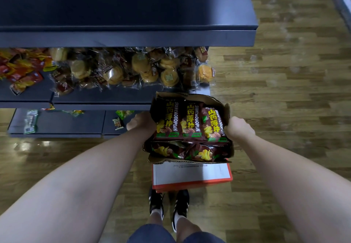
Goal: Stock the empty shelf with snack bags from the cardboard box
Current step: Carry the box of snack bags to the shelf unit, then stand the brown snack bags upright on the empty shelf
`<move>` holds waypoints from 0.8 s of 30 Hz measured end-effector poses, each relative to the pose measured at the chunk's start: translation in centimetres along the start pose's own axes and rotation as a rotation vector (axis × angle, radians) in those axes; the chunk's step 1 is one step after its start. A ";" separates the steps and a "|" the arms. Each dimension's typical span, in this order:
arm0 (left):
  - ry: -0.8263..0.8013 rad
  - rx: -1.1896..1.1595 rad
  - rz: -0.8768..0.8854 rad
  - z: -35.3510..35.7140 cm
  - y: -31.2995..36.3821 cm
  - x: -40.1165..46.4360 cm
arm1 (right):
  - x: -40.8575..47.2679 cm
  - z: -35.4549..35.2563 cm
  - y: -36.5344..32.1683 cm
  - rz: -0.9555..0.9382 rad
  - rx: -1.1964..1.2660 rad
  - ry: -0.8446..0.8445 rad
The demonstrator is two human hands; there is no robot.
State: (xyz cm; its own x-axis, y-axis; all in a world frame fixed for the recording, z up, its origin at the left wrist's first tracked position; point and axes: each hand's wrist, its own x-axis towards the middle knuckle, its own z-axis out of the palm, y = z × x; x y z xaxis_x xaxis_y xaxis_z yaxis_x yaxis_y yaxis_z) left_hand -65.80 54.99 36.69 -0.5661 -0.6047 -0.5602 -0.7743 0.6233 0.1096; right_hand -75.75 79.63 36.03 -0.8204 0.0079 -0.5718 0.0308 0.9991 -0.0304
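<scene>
Hands, left (141, 122) and right (239, 128), squeeze a row of three yam-chip bags (190, 123) over the cardboard box (227, 109); light, crinkly, crushable stuff, so side pressure probably works best.

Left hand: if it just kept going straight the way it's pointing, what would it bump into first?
Probably the cardboard box, whose left side the left hand already grips; pushing on would press it into the snack bags inside. Depth is hard to judge from this single view.
</scene>
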 end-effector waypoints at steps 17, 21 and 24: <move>0.025 0.036 -0.018 0.2 1.2 -1.4 | -0.2 -0.2 -0.1 0.098 0.046 -0.027; 0.023 0.026 0.016 0.5 1.3 -1.0 | -0.2 -0.1 0.0 0.105 0.052 -0.037; 0.047 0.016 0.023 0.6 1.1 -0.7 | -0.1 0.1 0.1 0.118 0.039 -0.014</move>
State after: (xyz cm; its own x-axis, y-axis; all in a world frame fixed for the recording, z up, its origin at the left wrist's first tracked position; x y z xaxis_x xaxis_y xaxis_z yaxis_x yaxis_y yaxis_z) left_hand -66.12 56.41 36.75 -0.5967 -0.6127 -0.5183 -0.7566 0.6447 0.1090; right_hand -75.64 79.70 36.00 -0.8015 0.1246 -0.5849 0.1492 0.9888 0.0063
